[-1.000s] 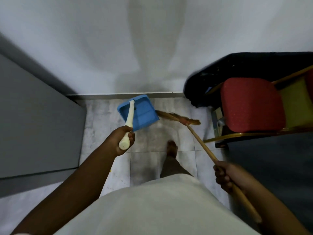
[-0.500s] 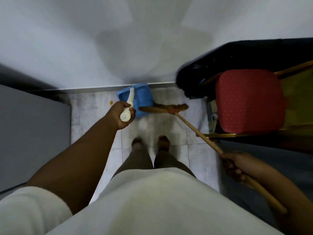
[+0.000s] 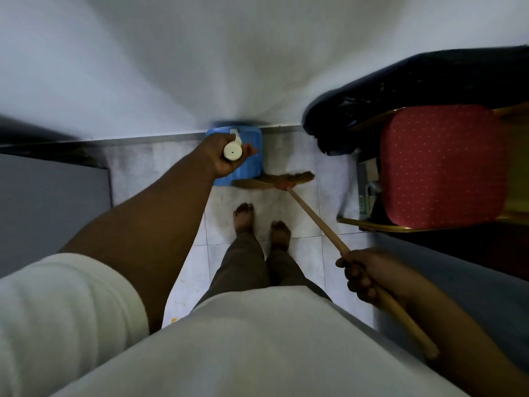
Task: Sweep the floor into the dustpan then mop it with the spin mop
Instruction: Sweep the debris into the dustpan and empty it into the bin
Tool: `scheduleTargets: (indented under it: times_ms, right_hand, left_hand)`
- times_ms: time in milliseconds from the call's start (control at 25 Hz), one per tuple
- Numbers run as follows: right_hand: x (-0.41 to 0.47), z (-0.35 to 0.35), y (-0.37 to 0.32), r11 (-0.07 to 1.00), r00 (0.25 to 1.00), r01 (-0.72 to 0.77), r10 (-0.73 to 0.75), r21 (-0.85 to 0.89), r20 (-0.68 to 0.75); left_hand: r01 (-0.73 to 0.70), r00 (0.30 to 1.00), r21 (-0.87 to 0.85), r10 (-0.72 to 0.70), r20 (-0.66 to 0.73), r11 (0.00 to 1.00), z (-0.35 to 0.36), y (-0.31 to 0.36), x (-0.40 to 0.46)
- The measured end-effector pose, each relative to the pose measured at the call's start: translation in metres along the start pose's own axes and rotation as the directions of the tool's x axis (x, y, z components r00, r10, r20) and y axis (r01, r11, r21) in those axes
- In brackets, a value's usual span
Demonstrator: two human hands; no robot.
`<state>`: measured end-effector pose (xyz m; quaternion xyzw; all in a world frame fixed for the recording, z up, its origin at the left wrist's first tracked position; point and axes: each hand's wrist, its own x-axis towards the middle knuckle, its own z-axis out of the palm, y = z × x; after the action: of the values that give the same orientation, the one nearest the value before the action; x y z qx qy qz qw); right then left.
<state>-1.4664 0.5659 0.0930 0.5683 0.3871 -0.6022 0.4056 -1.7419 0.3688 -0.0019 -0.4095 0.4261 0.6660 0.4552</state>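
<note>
Both hands busy: my left hand grips the dustpan handle, right hand grips the broom, bristles at its lip.

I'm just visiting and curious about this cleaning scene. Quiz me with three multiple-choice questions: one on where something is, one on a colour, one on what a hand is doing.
1. Where does the dustpan stand?
A. on the red chair
B. on the floor by the wall
C. behind the person's feet

2. What colour is the chair seat?
A. red
B. green
C. white

3. What is the right hand doing?
A. hanging idle
B. pressing flat on the wall
C. gripping the broom handle

Answers:
1 B: the blue pan sits on the tiles against the skirting, ahead of the bare feet.
2 A: the cushion is red with pale dots.
3 C: the fingers curl round the wooden stick, while the left hand holds the dustpan's white handle.
</note>
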Motion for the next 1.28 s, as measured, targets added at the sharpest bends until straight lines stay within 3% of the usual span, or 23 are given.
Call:
scheduleTargets:
  times_ms: [360, 760, 1080, 1200, 1280]
  right_hand:
    - [-0.034, 0.013, -0.005, 0.999, 0.998, -0.048, 0.047, 0.021, 0.050]
    - [0.020, 0.042, -0.054, 0.986, 0.992, -0.100, 0.090, 0.133, 0.086]
    - [0.067, 0.047, -0.142, 0.984, 0.999, 0.040, -0.039, 0.173, -0.011]
    - [0.079, 0.056, -0.176, 0.972, 0.991, 0.131, -0.136, 0.194, 0.015]
    - [0.084, 0.061, -0.194, 0.944, 0.970, 0.228, -0.242, 0.237, 0.029]
  left_hand:
    - [0.099, 0.994, -0.134, -0.093, 0.055, 0.986, 0.018, 0.045, 0.011]
    - [0.173, 0.985, -0.275, -0.161, 0.067, 0.946, 0.045, 0.041, 0.055]
    - [0.121, 0.992, -0.063, -0.118, 0.054, 0.991, 0.089, 0.068, 0.078]
    - [-0.034, 0.998, 0.087, 0.038, -0.046, 0.996, 0.104, 0.079, 0.084]
    - [-0.160, 0.986, 0.197, 0.165, -0.007, 0.967, 0.108, 0.081, 0.087]
